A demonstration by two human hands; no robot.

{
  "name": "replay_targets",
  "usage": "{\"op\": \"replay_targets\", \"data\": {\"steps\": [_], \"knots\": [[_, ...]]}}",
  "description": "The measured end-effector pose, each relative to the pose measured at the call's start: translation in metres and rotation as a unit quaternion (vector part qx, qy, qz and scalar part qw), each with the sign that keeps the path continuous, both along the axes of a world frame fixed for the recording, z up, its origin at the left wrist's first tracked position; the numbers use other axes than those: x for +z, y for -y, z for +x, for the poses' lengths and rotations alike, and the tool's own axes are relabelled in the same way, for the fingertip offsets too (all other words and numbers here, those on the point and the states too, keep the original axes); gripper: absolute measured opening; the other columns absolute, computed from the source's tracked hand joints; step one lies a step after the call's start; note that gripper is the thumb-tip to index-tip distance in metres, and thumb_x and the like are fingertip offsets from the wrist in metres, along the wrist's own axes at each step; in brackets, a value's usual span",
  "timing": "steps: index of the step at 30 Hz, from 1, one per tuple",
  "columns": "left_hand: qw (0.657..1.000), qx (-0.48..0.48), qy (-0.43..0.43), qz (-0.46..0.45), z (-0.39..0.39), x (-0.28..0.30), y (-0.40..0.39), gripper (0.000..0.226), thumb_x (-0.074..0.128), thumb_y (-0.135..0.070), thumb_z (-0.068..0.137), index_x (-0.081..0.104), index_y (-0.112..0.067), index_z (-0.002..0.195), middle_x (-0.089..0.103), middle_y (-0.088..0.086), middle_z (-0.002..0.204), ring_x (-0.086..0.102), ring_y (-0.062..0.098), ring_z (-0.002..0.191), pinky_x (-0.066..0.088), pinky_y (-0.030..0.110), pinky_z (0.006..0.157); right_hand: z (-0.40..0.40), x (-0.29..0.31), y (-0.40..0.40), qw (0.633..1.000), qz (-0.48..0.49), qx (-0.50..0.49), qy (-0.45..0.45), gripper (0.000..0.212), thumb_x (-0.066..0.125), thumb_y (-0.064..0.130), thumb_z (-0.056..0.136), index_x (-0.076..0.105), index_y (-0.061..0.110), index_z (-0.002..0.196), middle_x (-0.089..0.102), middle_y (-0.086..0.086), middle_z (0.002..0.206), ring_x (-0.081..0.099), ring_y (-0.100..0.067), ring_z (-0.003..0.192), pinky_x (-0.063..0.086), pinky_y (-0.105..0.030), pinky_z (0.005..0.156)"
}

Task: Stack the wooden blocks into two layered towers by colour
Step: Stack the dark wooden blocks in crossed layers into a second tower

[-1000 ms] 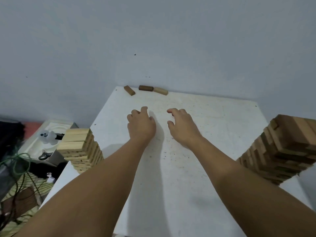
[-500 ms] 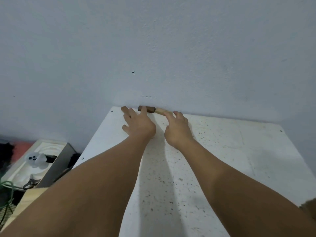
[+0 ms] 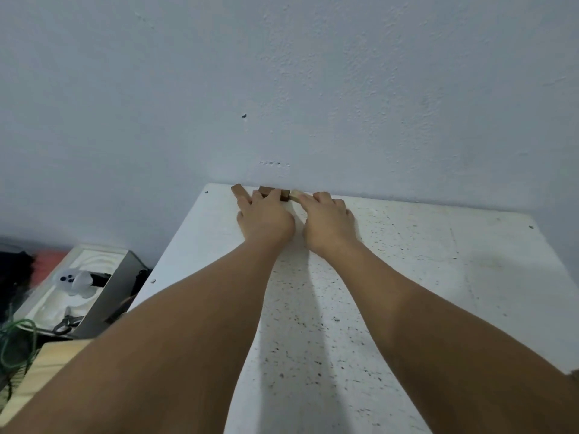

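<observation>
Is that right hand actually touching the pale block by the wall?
Touching. The head view shows the right hand with its fingers laid over the pale block at the table's far edge; no gap shows between them.

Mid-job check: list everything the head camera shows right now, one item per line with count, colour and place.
brown blocks: two, one dark, one mid brown, far table edge by wall, under left fingers
light block: one, pale tan, right of the dark one
table: one, white, speckled
wall: one, pale blue-grey
tray: one, white, lower left, holding white toy
green cable: lower left
left hand: on brown blocks
right hand: fingers on light block
</observation>
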State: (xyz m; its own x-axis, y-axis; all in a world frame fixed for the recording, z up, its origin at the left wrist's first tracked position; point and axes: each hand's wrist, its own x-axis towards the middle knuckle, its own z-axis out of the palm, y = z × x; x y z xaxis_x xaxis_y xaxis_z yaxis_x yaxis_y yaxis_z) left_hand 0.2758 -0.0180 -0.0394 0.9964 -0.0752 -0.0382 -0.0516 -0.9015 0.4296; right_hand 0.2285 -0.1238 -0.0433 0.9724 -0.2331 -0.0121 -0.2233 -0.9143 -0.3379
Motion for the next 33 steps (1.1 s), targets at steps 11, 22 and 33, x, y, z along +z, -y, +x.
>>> {"op": "replay_targets", "data": {"steps": [11, 22, 33], "knots": [[0.995, 0.006, 0.002, -0.095, -0.089, 0.004, -0.008, 0.061, 0.039, 0.003, 0.088, 0.066, -0.029, 0.133, 0.048, 0.003, 0.141, 0.029, 0.026, 0.136, 0.047, 0.042, 0.105, -0.094, 0.0, -0.003, 0.996, 0.052, -0.066, 0.033, 0.066, 0.049, 0.002, 0.096, 0.049, 0.044, 0.147, 0.053, 0.002, 0.136, 0.044, -0.025, 0.121, 0.041, -0.036, 0.1], [0.98, -0.111, 0.057, -0.157, -0.21, -0.014, -0.032, 0.037, 0.054, -0.009, 0.098, 0.075, -0.036, 0.112, 0.063, -0.002, 0.124, 0.051, 0.022, 0.121, 0.035, 0.027, 0.104, -0.213, -0.003, -0.01, 0.994, 0.08, -0.069, 0.041, 0.031, 0.046, 0.022, 0.105, 0.049, 0.036, 0.132, 0.054, 0.0, 0.128, 0.046, -0.027, 0.112, 0.038, -0.036, 0.09], [0.959, -0.234, 0.03, -0.157, -0.275, -0.018, -0.076, 0.024, 0.072, -0.022, 0.097, 0.079, -0.032, 0.117, 0.058, -0.022, 0.123, 0.03, 0.001, 0.121, 0.019, -0.004, 0.097, -0.304, -0.004, -0.011, 0.992, 0.12, 0.028, 0.026, 0.047, 0.058, 0.03, 0.1, 0.047, 0.042, 0.144, 0.051, 0.003, 0.126, 0.046, -0.024, 0.114, 0.041, -0.037, 0.099]]}}
